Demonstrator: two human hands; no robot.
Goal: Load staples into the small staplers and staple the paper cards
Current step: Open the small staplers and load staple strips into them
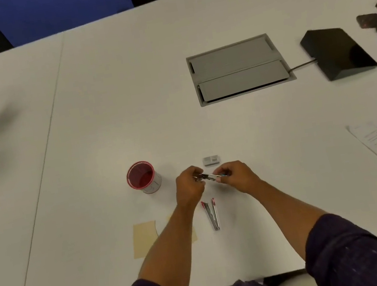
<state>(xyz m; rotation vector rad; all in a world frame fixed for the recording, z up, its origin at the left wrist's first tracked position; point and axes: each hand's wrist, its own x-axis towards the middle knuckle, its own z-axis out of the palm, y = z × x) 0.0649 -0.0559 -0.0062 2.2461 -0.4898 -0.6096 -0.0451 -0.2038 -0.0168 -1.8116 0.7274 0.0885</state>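
Two dark sleeves (350, 253) fill the bottom of the view, and bare forearms reach from them over the white table (124, 91). Taking the red cup (143, 177) as the landmark: just to its right, lifted off the table, a small stapler (209, 176) is held between both hands. The left hand (188, 187) has its fingers curled round the stapler's left end, and the right hand (235, 176) pinches the right end, where a bit of blue shows. Whether the stapler is hinged open I cannot tell; it is too small and blurred. A small grey box (211, 160), probably the staples, lies to the cup's right, just beyond the hands. A second stapler (211, 215) with pink tips lies spread open on the table, nearer the person than the cup and to its right. The tan paper cards (145, 238) lie nearer the person than the cup, partly under the left forearm.

This looks like the loading step. The risks, as I judge them: a strip of staples could break or slip from so fine a pinch, and the left forearm could drag the cards as it moves.
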